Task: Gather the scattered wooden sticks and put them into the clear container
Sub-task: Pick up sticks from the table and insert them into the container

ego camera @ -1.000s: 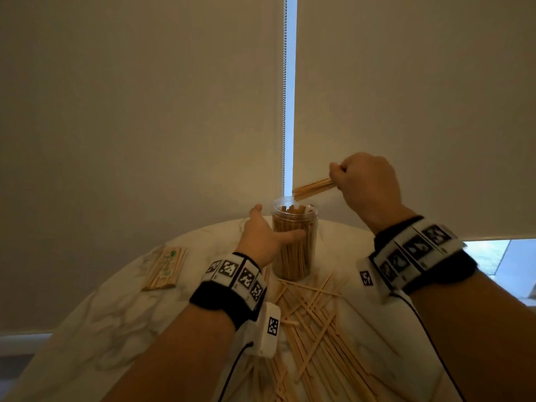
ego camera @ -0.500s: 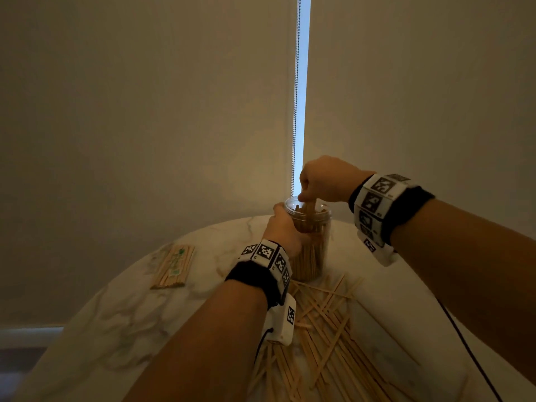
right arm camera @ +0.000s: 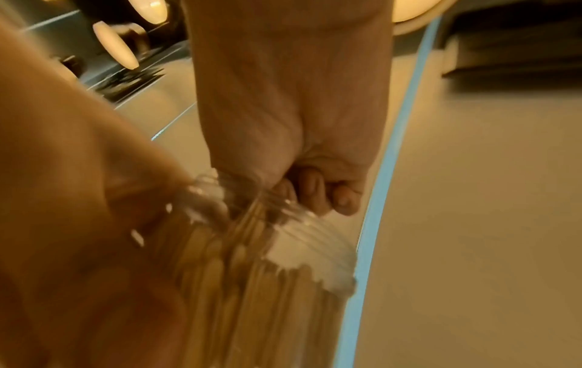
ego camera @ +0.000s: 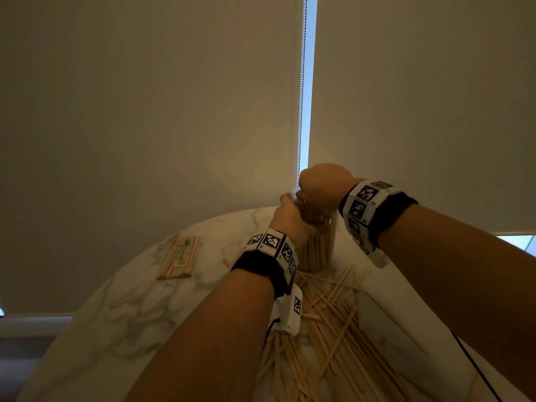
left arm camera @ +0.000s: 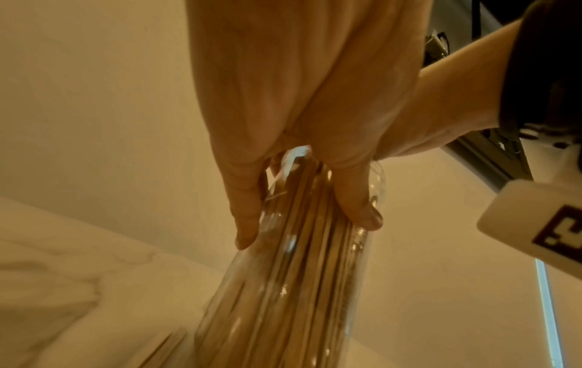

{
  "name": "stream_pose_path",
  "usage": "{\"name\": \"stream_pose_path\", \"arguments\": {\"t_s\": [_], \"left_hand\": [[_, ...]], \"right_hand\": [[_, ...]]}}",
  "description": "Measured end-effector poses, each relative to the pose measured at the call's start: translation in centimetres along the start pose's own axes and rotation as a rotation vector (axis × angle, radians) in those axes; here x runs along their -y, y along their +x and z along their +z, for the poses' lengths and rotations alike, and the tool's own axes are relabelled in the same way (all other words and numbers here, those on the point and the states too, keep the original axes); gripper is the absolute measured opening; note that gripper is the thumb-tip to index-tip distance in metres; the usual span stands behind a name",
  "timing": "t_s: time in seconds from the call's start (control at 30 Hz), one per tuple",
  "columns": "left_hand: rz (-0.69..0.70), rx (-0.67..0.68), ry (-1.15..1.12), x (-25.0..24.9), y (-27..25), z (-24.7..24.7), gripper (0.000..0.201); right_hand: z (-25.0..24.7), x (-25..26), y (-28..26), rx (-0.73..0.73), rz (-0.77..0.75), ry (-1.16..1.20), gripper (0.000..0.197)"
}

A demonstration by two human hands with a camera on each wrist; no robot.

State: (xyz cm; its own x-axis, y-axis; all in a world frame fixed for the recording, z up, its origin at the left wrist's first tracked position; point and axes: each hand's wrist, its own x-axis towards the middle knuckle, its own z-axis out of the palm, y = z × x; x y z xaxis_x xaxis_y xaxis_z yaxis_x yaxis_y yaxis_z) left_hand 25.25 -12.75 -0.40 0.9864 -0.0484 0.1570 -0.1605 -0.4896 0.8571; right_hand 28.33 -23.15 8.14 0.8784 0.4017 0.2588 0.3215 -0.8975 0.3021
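Left hand (ego camera: 290, 220) grasps the upright clear container (ego camera: 317, 248) on the bench (ego camera: 116, 300); right hand (ego camera: 322, 181), fingers curled at its mouth, contents unclear. Scattered wooden sticks (ego camera: 333, 323) lie nearer the person.

The tall clear plastic jar (ego camera: 317, 248) stands upright near the far edge of the worktop, its threaded mouth open and its body packed with pale wooden sticks standing on end (left arm camera: 302, 286). A few stick tops reach up just under the rim in the right-wrist view (right arm camera: 252, 251). In front of the jar, on the near side, a loose heap of thin flat wooden sticks (ego camera: 336, 323) lies criss-crossed on the marble, fanning out toward the near edge, some touching the jar's base.
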Motion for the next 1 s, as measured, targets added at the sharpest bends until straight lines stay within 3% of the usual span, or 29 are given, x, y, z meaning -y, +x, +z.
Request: {"name": "stream_pose_path", "arguments": {"t_s": [0.13, 0.27, 0.37, 0.47, 0.6, 0.67, 0.73, 0.83, 0.9, 1.0], "left_hand": [[-0.007, 0.005, -0.004, 0.2, 0.1, 0.0, 0.096], [-0.022, 0.003, -0.017, 0.2, 0.1, 0.1, 0.098], [-0.011, -0.007, -0.039, 0.1, -0.2, 0.1, 0.098], [-0.010, -0.035, -0.038, 0.0, -1.1, 0.0, 0.101], [-0.111, 0.022, 0.201, 0.1, -3.4, -1.3, 0.119], [-0.149, 0.030, 0.357, 0.9, -4.4, -2.7, 0.100], [-0.185, 0.073, 0.507, 1.8, -5.4, -4.5, 0.074], [-0.252, 0.157, 0.660, 2.7, -7.3, -6.8, 0.064], [-0.273, 0.208, 0.724, 2.5, -9.3, -7.6, 0.065], [-0.289, 0.308, 0.753, 2.0, -11.7, -7.6, 0.070]], "right_hand": [[-0.1, -0.7, -0.1, 0.219, 0.018, 0.138, 0.040], [0.4, -0.4, -1.3, 0.294, 0.086, 0.211, 0.053], [0.3, -0.7, -2.3, 0.217, 0.074, 0.405, 0.054], [-0.1, -1.5, -4.1, 0.025, 0.042, 0.444, 0.049], [-0.1, -3.1, -6.3, -0.174, 0.124, 0.494, 0.039], [0.3, -3.6, -7.1, -0.164, 0.128, 0.511, 0.039], [0.7, -3.5, -8.0, -0.032, 0.069, 0.477, 0.046], [0.8, -2.5, -8.4, 0.131, 0.030, 0.270, 0.071], [0.2, -2.1, -7.7, 0.062, 0.087, 0.186, 0.077], [-0.2, -1.5, -6.2, -0.047, 0.079, 0.302, 0.073]]}}
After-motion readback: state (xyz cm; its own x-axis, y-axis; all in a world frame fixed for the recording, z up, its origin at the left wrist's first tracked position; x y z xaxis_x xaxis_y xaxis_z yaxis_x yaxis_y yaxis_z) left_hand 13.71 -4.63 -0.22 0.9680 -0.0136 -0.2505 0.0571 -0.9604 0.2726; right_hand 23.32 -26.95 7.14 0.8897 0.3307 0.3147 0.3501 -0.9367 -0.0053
